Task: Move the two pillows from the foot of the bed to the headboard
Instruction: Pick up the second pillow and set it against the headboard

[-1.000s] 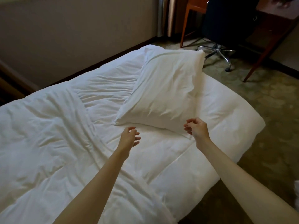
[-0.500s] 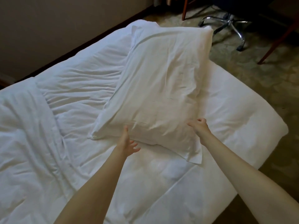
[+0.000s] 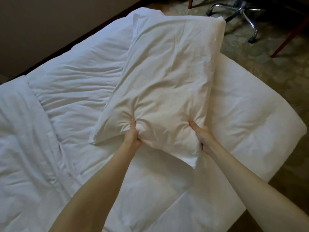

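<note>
A large white pillow (image 3: 168, 77) lies lengthwise at the foot of the bed, on the white duvet (image 3: 70, 84). My left hand (image 3: 133, 135) grips its near edge, thumb on top and fingers tucked under, bunching the cloth. My right hand (image 3: 201, 136) clamps the same near end further right, beside the loose corner flap of the pillowcase. A second pillow may lie under the far end of this one, where another white corner (image 3: 142, 15) shows, but I cannot tell. The headboard is out of view.
A dark wall and skirting (image 3: 50, 30) run along the bed's far side. On the patterned carpet (image 3: 275, 67) beyond the foot stand an office chair's chrome base (image 3: 240, 12) and a wooden desk leg (image 3: 291, 37). The duvet's right edge drops to the floor.
Both hands went from hovering open near the pillow's near end to closing on it. The view has moved closer to and more steeply over the pillow.
</note>
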### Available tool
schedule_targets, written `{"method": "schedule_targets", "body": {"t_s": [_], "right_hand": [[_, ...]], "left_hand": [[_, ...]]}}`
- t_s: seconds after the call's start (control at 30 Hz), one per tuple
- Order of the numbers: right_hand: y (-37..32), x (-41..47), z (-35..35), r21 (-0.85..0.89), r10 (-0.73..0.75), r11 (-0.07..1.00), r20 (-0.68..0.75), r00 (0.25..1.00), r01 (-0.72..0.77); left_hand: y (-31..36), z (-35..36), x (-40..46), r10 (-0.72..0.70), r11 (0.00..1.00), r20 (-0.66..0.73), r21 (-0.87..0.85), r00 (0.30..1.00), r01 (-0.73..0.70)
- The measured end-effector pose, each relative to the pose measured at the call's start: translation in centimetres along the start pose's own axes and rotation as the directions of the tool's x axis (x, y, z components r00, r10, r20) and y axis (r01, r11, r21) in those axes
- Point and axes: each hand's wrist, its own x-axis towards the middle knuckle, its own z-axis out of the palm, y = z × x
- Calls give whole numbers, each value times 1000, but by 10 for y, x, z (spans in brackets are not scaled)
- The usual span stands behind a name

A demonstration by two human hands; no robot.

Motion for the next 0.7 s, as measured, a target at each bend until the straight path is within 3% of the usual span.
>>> {"method": "schedule_targets", "body": {"t_s": [0.23,0.33,0.6,0.7], "right_hand": [[-18,-69,36,108,-97,990,21,995,94],[-5,-111,54,126,-94,988,78,993,84],[57,-250,106,-33,-58,997,185,981,65],[88,-305,132,-184,-26,981,202,979,64]], "left_hand": [[45,-28,-52,333,917,-75,256,940,-304],[66,-56,-87,388,891,-137,308,912,-333],[73,-193,-202,485,842,-168,355,858,-407],[62,-268,-245,508,827,-188,377,841,-416]]}}
